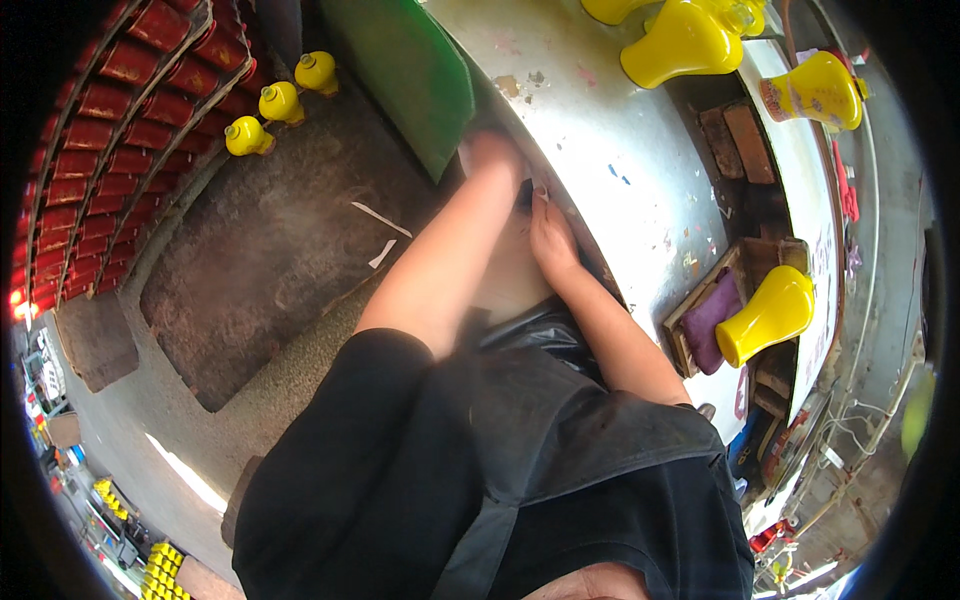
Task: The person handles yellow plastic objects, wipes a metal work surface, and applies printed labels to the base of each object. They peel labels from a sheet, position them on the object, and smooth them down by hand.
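Note:
My left hand [493,155] reaches down between the hanging green sheet [430,95] and the near edge of the metal-topped table [590,130]. Motion smears it, so its fingers cannot be made out; a pale bit shows at its side. Just below, beside the table edge, is my right hand [552,238], its fingers drawn together against a small dark piece [525,196] whose kind I cannot tell. Both hands are close together, low in front of my dark apron [590,430].
Yellow vases [680,45] stand at the table's far end. Another yellow vase [768,315] lies by a purple cushion [710,318] at the right. Three small yellow vases [281,102] line the dark board [270,230] on the left, near stacked red pieces [130,160].

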Demonstrator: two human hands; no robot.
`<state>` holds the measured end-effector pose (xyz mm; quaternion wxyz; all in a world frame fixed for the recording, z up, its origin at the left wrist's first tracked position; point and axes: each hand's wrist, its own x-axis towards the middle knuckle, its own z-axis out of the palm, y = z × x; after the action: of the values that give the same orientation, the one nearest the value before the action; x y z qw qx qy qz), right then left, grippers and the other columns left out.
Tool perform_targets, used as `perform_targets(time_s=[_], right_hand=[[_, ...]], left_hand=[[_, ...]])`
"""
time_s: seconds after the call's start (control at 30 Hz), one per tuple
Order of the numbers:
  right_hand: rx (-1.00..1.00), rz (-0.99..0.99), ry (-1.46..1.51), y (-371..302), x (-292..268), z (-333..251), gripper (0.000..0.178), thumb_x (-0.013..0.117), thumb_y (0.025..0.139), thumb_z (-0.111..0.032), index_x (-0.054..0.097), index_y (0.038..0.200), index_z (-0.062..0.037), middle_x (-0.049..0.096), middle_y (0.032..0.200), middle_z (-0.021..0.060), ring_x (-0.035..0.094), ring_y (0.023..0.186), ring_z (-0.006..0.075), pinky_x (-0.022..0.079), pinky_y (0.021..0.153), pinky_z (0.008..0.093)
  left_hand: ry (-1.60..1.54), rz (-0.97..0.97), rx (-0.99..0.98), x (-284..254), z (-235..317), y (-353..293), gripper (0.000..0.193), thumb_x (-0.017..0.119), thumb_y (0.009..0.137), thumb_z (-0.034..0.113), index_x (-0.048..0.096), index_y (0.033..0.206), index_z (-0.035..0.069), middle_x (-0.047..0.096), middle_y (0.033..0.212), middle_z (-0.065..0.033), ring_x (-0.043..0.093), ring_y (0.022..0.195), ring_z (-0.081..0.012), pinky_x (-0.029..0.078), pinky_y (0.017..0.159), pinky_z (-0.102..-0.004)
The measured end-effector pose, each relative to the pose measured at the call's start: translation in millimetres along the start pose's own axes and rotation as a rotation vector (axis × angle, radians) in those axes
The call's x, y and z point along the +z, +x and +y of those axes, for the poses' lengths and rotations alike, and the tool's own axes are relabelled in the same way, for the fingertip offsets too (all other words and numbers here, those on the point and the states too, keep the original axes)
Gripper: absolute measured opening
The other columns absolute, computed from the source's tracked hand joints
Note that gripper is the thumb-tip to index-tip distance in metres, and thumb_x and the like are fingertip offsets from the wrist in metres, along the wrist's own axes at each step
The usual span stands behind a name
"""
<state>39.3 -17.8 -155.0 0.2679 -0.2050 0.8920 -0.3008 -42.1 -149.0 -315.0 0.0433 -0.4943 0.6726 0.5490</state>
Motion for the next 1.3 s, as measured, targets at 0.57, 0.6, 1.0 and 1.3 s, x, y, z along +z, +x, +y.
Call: perform_targets(time_s=[0.57,0.6,1.0,1.3], right_hand=[[0.058,0.123,0.005,24.0,36.0,78.4,0.058,0.031,0.11,-0.04,0.048,0.142,0.0052,0.047,0.146,0.034,0.042,0.137,0.0503,0.03,0.118,0.0479],[0.096,0.052,0.026,17.7,31.8,75.5,0.058,0.03,0.11,-0.04,0.049,0.141,0.0055,0.047,0.146,0.0343,0.042,0.137,0.0503,0.031,0.118,0.048],[0.217,0.025,0.042,0.0,16.8,55.3,0.053,0.029,0.11,-0.036,0.056,0.129,0.0056,0.051,0.139,0.0357,0.047,0.132,0.051,0.034,0.114,0.0506],[0.258,0.023,0.088,4.4,27.3,82.6,0.05,0.031,0.109,-0.034,0.055,0.131,0.0047,0.05,0.141,0.034,0.046,0.132,0.0503,0.035,0.114,0.0512]], left_hand=[[-0.281,0.07,0.043,8.2,-9.6,-30.0,0.039,0.052,0.102,0.023,0.061,0.127,-0.007,0.066,0.126,-0.0199,0.065,0.114,-0.028,0.053,0.095,-0.0364],[-0.281,0.099,0.067,11.1,-9.4,-34.8,0.039,0.052,0.102,0.023,0.061,0.127,-0.006,0.066,0.126,-0.0198,0.065,0.114,-0.0279,0.053,0.095,-0.0364],[-0.311,0.207,0.167,24.8,-5.7,-55.2,0.039,0.052,0.103,0.025,0.061,0.126,-0.006,0.066,0.122,-0.0179,0.064,0.109,-0.0263,0.053,0.092,-0.0368],[-0.395,0.165,0.163,27.6,-10.7,-52.3,0.039,0.052,0.103,0.026,0.061,0.124,-0.005,0.066,0.119,-0.0166,0.064,0.106,-0.0251,0.053,0.09,-0.0372]])
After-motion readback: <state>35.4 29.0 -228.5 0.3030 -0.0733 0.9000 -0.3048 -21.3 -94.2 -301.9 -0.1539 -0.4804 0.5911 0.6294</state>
